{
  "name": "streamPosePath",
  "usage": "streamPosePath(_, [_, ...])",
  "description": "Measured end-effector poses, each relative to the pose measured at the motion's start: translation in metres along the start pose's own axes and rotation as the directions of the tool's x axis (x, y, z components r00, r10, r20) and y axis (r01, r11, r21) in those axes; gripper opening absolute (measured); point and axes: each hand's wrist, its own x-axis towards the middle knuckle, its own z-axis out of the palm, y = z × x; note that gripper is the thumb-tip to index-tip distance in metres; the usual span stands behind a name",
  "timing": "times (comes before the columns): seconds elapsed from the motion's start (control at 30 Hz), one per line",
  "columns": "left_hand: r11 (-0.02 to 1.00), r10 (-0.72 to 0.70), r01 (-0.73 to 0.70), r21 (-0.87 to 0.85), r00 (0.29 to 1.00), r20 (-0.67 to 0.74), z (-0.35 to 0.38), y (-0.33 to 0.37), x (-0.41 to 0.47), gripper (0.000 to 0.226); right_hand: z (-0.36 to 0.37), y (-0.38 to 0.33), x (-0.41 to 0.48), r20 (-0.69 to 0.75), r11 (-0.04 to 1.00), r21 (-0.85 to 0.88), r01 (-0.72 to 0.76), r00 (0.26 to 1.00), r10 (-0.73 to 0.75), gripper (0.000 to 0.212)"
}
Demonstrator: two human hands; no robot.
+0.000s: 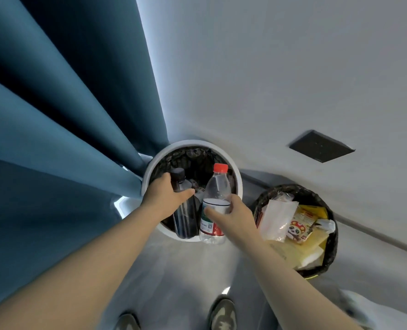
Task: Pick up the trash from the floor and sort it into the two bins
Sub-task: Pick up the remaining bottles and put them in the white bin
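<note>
At nine o'clock a blue curtain (54, 110) hangs down to the floor, its folds ending just beside the white bin (238, 184). We hold both arms out over that bin, which is lined with a dark bag and seems to take the bottles.

Our left hand (166, 198) is wrapped around the dark bottle (184, 210), black cap pointing to twelve o'clock, fingers closed round its upper body. The bottle sits over the bin's mouth, its base near the six o'clock rim. Our right hand (235, 215) grips the clear bottle (215, 203) with the red cap, thumb and fingers closed around the middle above the label; its base hangs over the near rim, partly outside the opening.

To drop them well, we would judge it best to carry the clear bottle a little further toward twelve o'clock so its whole length lies over the opening, then loosen both grips so each bottle falls flat inside, not against the rim.

At three o'clock stands the black-lined bin (331, 248), well filled with a yellow wrapper (304, 222) and clear plastic packaging (278, 217). It stands near the white one, not touching. Our shoes (222, 315) show at six o'clock on the grey floor (185, 270).
</note>
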Motion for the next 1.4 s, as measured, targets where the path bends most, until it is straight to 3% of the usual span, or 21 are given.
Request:
streamPosePath(0.17, [1.000, 0.012, -0.012, -0.005, 1.000, -0.024, 0.009, -0.010, 0.018, 0.066, 0.009, 0.002, 0.013, 0.021, 0.999, -0.035, -0.027, 0.999, 0.028, 0.071])
streamPosePath(0.4, [0.999, 0.030, -0.030, -0.014, 0.999, 0.036, 0.016, -0.023, 0.002, 0.051, 0.017, 0.008, 0.006, 0.001, 0.990, -0.137, -0.018, 1.000, 0.018, 0.060])
streamPosePath(0.7, [0.992, 0.074, -0.079, 0.095, 0.996, 0.053, -0.022, -0.028, -0.047, 0.049, 0.003, -0.014, -0.033, 0.003, 0.942, -0.330, 0.061, 0.998, -0.063, 0.054])
streamPosePath(0.9, [0.958, 0.153, -0.169, 0.232, 0.984, 0.085, -0.073, -0.014, -0.101, 0.044, -0.020, -0.048, -0.084, 0.038, 0.848, -0.504, 0.165, 0.985, -0.169, 0.051])
streamPosePath(1.07, [0.877, 0.225, -0.284, 0.386, 0.955, 0.191, -0.124, 0.002, -0.160, 0.042, -0.041, -0.082, -0.143, 0.101, 0.717, -0.653, 0.244, 0.966, -0.237, 0.041])
streamPosePath(1.4, [0.752, 0.275, -0.361, 0.552, 0.932, 0.235, -0.206, 0.036, -0.275, 0.036, -0.077, -0.147, -0.262, 0.183, 0.567, -0.744, 0.354, 0.924, -0.336, 0.042])
